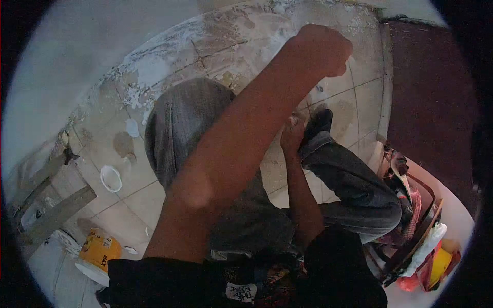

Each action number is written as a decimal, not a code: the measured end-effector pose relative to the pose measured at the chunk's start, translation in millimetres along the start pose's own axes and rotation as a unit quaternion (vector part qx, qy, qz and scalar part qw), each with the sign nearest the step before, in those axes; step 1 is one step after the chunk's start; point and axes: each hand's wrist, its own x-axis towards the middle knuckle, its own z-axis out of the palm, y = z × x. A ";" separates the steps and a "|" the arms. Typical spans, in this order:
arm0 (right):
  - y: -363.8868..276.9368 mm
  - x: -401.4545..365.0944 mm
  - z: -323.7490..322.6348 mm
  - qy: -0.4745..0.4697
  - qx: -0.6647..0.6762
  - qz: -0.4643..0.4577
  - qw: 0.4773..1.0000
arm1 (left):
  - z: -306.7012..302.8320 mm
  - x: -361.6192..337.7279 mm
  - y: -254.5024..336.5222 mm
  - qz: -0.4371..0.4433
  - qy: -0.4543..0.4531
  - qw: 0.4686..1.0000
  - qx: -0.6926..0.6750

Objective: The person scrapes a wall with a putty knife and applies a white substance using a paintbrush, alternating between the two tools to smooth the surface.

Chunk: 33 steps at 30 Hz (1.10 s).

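My left arm stretches across the view from lower left to upper right. At its end, my left hand [328, 51] is closed in a fist above the tiled floor [367, 110], close to the white-smeared strip along the wall. What that fist holds, if anything, is hidden. Lower down, my right hand [292, 136] is beside my dark shoe [321, 123], partly behind the left forearm. Its fingers are curled together around something small and pale that I cannot make out. My bent knees in grey jeans [190, 118] frame both hands.
White residue [149, 69] and flakes lie along the wall's foot. To the left are a white plastic ring [111, 178], a yellow tub [100, 248] and grey boards [67, 213]. A cluttered container [411, 226] stands right, below a dark red panel [431, 97].
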 end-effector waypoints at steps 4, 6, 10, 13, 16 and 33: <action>38.1 -6.8 13.7 0.019 -0.165 -0.017 0.986 | 6.9 4.9 -2.1 -0.029 -0.003 0.998 0.060; 39.4 -11.9 13.5 0.044 -0.168 -0.105 0.979 | 10.1 5.8 -7.2 -0.008 0.002 0.999 0.050; 25.0 -27.0 1.5 -0.021 -0.201 -0.018 0.979 | 13.5 9.3 -5.4 0.009 0.010 0.999 0.033; 20.3 -35.1 -1.9 -0.070 -0.204 0.074 0.974 | 13.3 12.1 -4.5 0.021 -0.028 0.999 0.008; 33.4 -37.6 0.5 -0.057 -0.188 0.070 0.978 | 16.3 16.2 -0.8 0.025 -0.050 0.998 0.030; -61.8 66.2 -127.0 0.034 -0.277 -0.071 0.958 | -14.0 10.1 7.9 0.000 -0.043 0.998 -0.055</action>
